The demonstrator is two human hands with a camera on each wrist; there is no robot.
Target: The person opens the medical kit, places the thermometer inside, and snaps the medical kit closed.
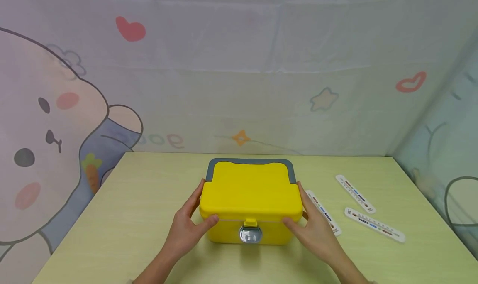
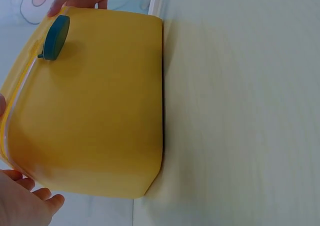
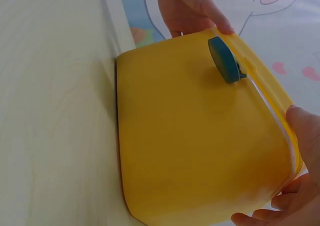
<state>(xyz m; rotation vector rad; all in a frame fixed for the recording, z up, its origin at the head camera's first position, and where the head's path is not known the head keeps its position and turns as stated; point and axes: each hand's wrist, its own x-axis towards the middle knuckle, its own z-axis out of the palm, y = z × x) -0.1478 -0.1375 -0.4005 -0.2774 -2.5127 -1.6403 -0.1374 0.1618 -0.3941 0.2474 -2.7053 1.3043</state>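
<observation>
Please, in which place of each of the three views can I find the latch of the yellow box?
Head: the latch is in the lower part, slightly right of centre.
Left wrist: latch at upper left.
Right wrist: latch in the upper part, right of centre.
Shared landmark: the yellow box, with the latch on its front.

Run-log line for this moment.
yellow box: lid down | left hand: holds box's left side | right hand: holds its right side | white strips: three, on table, right of box
</observation>
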